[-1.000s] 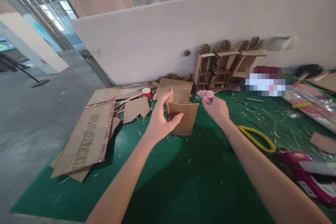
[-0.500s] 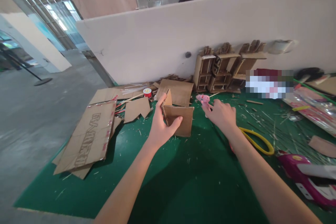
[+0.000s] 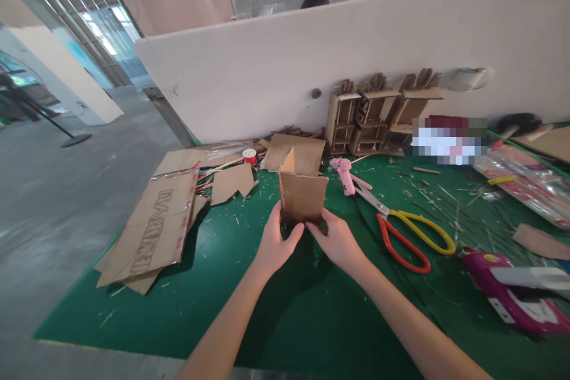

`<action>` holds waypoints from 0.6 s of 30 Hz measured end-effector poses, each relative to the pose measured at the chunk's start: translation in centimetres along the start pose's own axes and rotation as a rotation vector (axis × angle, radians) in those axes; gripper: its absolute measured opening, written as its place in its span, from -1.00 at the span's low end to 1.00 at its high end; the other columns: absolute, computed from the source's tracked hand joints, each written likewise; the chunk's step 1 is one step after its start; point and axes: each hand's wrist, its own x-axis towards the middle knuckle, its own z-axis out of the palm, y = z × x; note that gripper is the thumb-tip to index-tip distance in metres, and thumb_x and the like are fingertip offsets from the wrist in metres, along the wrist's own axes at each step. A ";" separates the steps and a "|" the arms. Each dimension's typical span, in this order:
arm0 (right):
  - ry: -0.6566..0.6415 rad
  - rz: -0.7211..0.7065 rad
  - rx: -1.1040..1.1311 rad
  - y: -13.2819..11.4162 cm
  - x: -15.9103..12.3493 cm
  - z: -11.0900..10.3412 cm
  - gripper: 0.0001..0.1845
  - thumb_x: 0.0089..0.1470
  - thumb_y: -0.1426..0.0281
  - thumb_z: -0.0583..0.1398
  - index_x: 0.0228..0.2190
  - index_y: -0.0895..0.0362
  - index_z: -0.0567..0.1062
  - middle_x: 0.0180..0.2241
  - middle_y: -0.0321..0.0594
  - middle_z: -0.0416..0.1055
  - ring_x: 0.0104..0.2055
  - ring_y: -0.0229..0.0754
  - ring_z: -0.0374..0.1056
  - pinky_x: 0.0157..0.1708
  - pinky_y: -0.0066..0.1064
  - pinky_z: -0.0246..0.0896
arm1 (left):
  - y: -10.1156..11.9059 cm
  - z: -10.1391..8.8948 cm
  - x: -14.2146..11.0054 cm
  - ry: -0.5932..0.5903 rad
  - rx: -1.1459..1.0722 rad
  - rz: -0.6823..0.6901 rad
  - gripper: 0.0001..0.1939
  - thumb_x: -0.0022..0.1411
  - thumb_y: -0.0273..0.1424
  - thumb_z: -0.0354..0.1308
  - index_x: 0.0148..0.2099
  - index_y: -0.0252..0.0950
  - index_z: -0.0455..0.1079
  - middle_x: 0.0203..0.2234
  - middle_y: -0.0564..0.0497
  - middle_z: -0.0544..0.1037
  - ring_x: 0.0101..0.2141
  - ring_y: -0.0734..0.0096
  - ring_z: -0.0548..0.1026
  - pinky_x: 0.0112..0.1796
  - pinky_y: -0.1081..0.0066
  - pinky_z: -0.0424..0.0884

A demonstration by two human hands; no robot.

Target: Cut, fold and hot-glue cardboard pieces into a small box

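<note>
A small folded cardboard piece (image 3: 301,195) stands upright on the green table mat (image 3: 312,309). My left hand (image 3: 276,244) grips its lower left corner, thumb on the front face. My right hand (image 3: 337,243) pinches its lower right edge with closed fingers. A pink glue gun (image 3: 343,174) lies on the mat just right of the cardboard, apart from both hands. Scissors (image 3: 403,231) with one yellow and one orange handle lie beyond my right hand.
Flat cardboard sheets (image 3: 155,228) and scraps lie at the left edge. Small cardboard shelf models (image 3: 374,116) lean on the white partition (image 3: 312,59). A red thread spool (image 3: 249,156), a magenta tool (image 3: 512,294) and plastic packets (image 3: 525,184) sit around. Straw bits litter the mat.
My right hand set the pink glue gun down and came back to the cardboard's lower right edge. My left hand slid down to the lower corner. The cardboard now stands more upright.
</note>
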 end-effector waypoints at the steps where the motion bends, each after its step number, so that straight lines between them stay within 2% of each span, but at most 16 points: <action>1: 0.020 -0.005 -0.004 0.4 0.1 0.4 -0.77 0.17 0.38 0.10 -0.14 0.14 0.44 -0.22 -0.11 0.55 -0.32 -0.13 0.46 -0.29 -0.34 0.30 | -0.4 0.1 -0.2 0.018 0.028 -0.016 -0.45 0.27 -0.26 0.11 0.25 -0.23 0.09 0.15 -0.17 0.36 0.15 0.16 0.35 0.15 0.08 0.30; 7: 0.107 -0.068 -0.143 1.7 0.1 1.2 -0.87 0.18 0.37 0.10 -0.31 0.12 0.45 -0.38 -0.17 0.56 -0.48 -0.16 0.42 -0.45 -0.42 0.22 | -1.4 0.3 -0.1 0.138 0.266 -0.042 -0.56 0.25 -0.26 0.11 0.13 -0.31 0.28 0.00 -0.18 0.50 0.02 0.15 0.46 0.03 0.12 0.39; 12: 0.150 -0.082 -0.222 1.6 0.0 1.3 -0.85 0.17 0.36 0.11 -0.41 0.12 0.43 -0.55 -0.21 0.47 -0.58 -0.18 0.35 -0.53 -0.44 0.13 | -0.7 -0.1 -0.1 0.116 0.367 -0.055 -0.71 0.26 -0.30 0.08 -0.01 -0.28 0.39 -0.18 -0.10 0.58 -0.18 0.21 0.55 -0.14 0.21 0.46; 18: 0.175 -0.100 -0.246 1.9 -0.2 1.8 -0.82 0.17 0.34 0.11 -0.44 0.12 0.41 -0.58 -0.24 0.42 -0.57 -0.19 0.34 -0.51 -0.44 0.13 | -0.6 0.2 -0.4 0.154 0.351 -0.108 -0.73 0.24 -0.35 0.08 -0.03 -0.28 0.42 -0.16 -0.10 0.60 -0.14 0.18 0.55 -0.11 0.20 0.46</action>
